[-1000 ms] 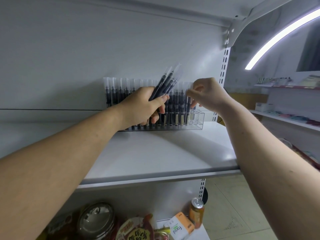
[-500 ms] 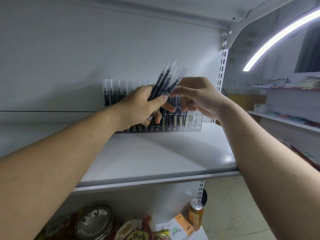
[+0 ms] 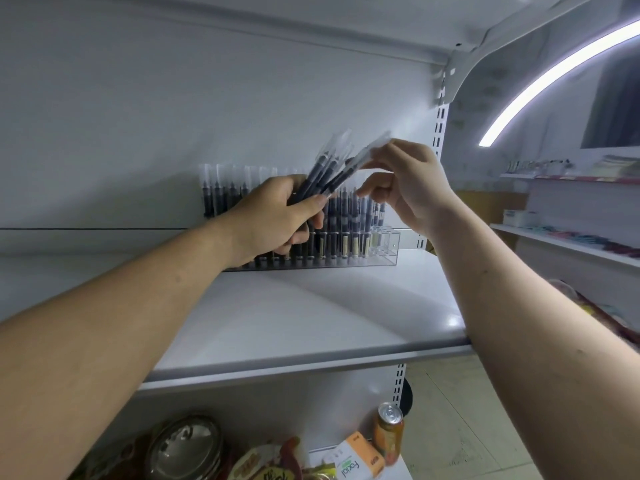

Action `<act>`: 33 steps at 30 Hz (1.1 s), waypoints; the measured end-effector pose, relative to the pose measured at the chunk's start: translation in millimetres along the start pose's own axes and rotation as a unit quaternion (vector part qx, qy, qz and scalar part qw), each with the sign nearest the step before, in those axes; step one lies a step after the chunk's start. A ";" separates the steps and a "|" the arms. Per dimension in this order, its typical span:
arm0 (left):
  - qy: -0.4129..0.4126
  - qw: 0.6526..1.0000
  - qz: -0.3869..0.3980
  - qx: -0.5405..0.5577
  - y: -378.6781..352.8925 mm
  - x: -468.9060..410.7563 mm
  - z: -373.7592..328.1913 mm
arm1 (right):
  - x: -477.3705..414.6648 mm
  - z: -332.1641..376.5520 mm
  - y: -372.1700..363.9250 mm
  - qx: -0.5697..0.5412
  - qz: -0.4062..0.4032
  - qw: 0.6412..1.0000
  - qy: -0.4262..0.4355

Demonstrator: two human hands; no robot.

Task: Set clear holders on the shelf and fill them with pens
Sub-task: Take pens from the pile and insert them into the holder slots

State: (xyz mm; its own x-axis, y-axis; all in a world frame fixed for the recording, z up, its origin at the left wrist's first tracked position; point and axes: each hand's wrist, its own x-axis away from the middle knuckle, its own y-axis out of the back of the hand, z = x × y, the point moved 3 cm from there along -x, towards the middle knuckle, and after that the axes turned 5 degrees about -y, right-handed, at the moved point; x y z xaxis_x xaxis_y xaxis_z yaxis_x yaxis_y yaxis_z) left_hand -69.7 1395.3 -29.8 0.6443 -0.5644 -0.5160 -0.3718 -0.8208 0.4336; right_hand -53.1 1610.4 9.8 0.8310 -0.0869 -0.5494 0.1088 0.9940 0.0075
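A clear holder point(image 3: 384, 249) stands at the back of the white shelf point(image 3: 311, 327), nearly full of dark pens with clear caps point(image 3: 221, 192); a few slots at its right end are bare. My left hand point(image 3: 277, 220) grips a bundle of several such pens point(image 3: 325, 174), fanned up and to the right in front of the holder. My right hand point(image 3: 405, 188) pinches the clear cap end of one pen point(image 3: 370, 152) that still lies at the right side of the bundle.
The shelf's back panel and a slotted upright point(image 3: 440, 133) bound the space. Below sit a metal pot lid point(image 3: 183, 448), snack packs, an orange carton point(image 3: 356, 462) and an orange can point(image 3: 388, 434). More shelves point(image 3: 568, 244) stand at the right.
My right hand left the holder's right end, came to the bundle and took one pen by its cap, lifting it up and to the right. My left hand stayed put.
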 end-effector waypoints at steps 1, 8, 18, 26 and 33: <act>0.000 1.000 0.002 -0.004 0.1 -0.3 0.9 | -0.5 2.0 1.8 -0.011 -0.026 1.000 0.008; 0.000 0.999 0.014 -0.033 0.8 -1.8 6.1 | -4.1 7.1 30.7 0.001 -0.232 0.970 0.076; -0.018 0.998 0.014 -0.061 1.8 -3.2 8.9 | -17.8 -16.9 35.5 0.336 -0.203 0.917 0.075; -0.026 0.997 0.014 -0.066 1.7 -3.2 8.6 | -18.2 -21.1 31.6 0.333 -0.155 0.929 0.053; -0.022 0.997 0.017 -0.066 0.7 -3.1 8.0 | -15.9 -18.7 29.6 0.357 -0.147 0.921 0.052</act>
State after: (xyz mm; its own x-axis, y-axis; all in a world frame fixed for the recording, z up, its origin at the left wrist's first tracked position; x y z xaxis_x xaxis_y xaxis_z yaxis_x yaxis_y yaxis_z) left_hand -77.3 1395.7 -33.7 0.6021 -0.5980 -0.5290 -0.3008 -0.7837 0.5435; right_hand -73.3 1642.4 3.1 0.6554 -0.3022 -0.6922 0.6832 0.6280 0.3728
